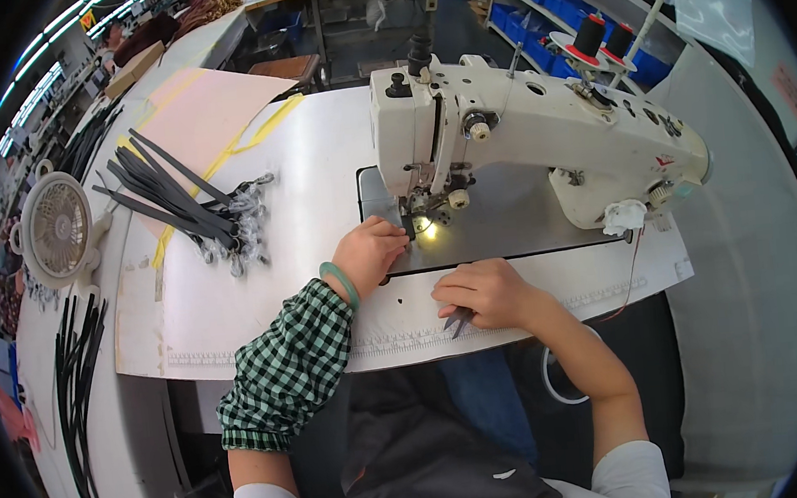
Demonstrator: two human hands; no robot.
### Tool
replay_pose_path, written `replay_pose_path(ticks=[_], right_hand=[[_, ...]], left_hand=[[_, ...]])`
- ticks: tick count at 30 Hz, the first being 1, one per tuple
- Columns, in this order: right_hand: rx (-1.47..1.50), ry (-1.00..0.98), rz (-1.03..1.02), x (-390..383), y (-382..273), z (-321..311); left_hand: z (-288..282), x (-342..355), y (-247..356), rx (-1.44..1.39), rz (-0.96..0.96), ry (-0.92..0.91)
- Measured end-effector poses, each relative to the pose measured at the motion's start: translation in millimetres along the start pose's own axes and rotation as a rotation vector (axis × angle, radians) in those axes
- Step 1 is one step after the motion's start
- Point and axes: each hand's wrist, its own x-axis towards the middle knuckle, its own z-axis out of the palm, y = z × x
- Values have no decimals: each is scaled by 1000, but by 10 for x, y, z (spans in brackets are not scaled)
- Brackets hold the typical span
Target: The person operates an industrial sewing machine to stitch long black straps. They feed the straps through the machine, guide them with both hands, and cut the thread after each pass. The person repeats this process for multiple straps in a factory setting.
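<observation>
A white industrial sewing machine (538, 116) stands on the table, its small lamp lit beside the needle. My left hand (371, 253) is at the needle area, its fingers pressed together on the end of a black strap (409, 227), most of which is hidden. Near the table's front edge rests my right hand (488, 293), curled around thread snips (458, 321) whose grey blades stick out below the fingers. To the left lies a bundle of black straps (174, 196) with metal hooks in clear wrapping (247, 223).
Pink sheet material (210, 109) with yellow edging lies at the far left. Further left are a small fan (57, 227) and more black straps (80, 386). Red-and-black thread cones (588, 36) stand behind the machine. A printed ruler strip (397, 345) runs along the table's front edge.
</observation>
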Motion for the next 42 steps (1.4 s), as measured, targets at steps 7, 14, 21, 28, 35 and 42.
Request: replay_pose_path(ticks=[7,14,21,28,35,42], right_hand=[[-1,57,59,-147,10,-68],[6,76,88,-181,-18,-57],[-38,101,114,-234,-60,-106],[-202,356,202,-383,20,-458],[-554,1329,671,-889,1161,-2053],[-648,747,1271,-2334,2321,-3368]], left_hand=[[25,75,-75,11,-22,-10],[7,74,-87,-14,-56,-4],[5,87,-90,1,-43,-11],[87,331,-482,60,-128,54],[28,416,-677,-2,-1,-106],[77,457,-644,-40,-93,-137]])
